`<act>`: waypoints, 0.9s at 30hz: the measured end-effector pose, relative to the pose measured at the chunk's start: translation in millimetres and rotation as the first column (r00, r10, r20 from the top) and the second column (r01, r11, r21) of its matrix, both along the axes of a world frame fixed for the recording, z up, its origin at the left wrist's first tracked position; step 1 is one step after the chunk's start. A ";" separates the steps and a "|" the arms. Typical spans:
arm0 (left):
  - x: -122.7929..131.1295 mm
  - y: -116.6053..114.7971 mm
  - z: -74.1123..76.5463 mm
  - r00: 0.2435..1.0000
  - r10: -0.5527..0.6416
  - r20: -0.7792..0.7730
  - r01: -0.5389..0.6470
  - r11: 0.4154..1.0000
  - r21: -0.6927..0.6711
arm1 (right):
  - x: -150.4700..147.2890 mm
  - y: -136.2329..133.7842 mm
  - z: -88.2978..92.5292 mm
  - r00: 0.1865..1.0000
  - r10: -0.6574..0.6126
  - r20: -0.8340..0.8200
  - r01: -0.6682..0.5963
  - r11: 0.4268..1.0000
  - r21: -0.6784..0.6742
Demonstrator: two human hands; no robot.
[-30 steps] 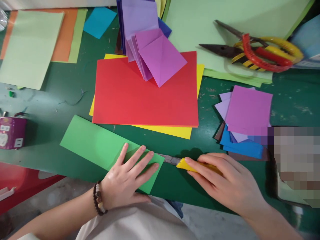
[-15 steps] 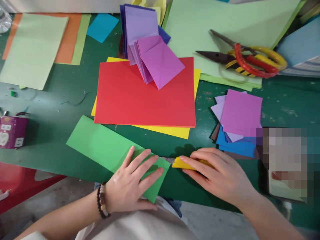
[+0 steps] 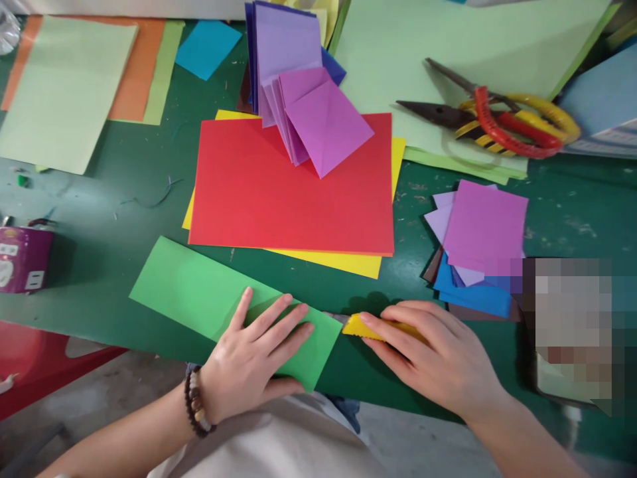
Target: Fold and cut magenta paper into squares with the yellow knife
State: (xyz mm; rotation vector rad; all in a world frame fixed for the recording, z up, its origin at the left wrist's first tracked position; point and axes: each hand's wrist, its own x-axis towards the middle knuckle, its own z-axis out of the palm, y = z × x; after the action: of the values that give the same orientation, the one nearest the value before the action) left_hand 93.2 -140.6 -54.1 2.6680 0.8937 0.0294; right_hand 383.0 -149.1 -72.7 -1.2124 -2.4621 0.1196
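A long strip of green paper (image 3: 184,279) lies slantwise near the table's front edge. My left hand (image 3: 259,345) rests on its right half, fingers spread flat over it. To the right, my right hand (image 3: 432,352) is closed around a yellow utility knife (image 3: 355,325). The knife's blade points left and lies at the strip's upper right edge, its tip partly hidden by the paper. Just beyond the strip is a sheet of red paper (image 3: 288,206) on yellow paper (image 3: 323,262), with folded purple paper (image 3: 331,126) on top.
Scissors and pliers (image 3: 517,126) lie on pale green sheets (image 3: 393,46) at the back right. Small purple and blue squares (image 3: 488,226) are stacked at right beside a blurred device (image 3: 562,378). A purple box (image 3: 24,259) stands at left; more sheets (image 3: 64,93) lie behind it.
My left hand has slid slightly left on the green strip, whose right end has turned up a little. The knife stays at the strip's edge in my right hand. The view has shifted slightly.
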 end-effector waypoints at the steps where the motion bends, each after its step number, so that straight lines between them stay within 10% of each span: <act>1: 0.0 -0.3 -0.7 1.000 0.000 0.000 0.000 1.000 0.000 | -0.4 -0.3 -0.1 1.000 0.000 -0.001 0.000 1.000 0.005; 27: 4.6 -3.8 0.0 0.999 0.018 0.042 -0.016 0.999 -0.051 | 9.6 0.4 -6.2 0.998 0.004 -0.055 -0.006 0.999 -0.038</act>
State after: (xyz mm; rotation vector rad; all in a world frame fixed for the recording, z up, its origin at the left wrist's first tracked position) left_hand 97.8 -144.4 -54.1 2.6028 0.8918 0.0660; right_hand 392.5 -148.7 -78.9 -1.2021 -2.4255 0.1993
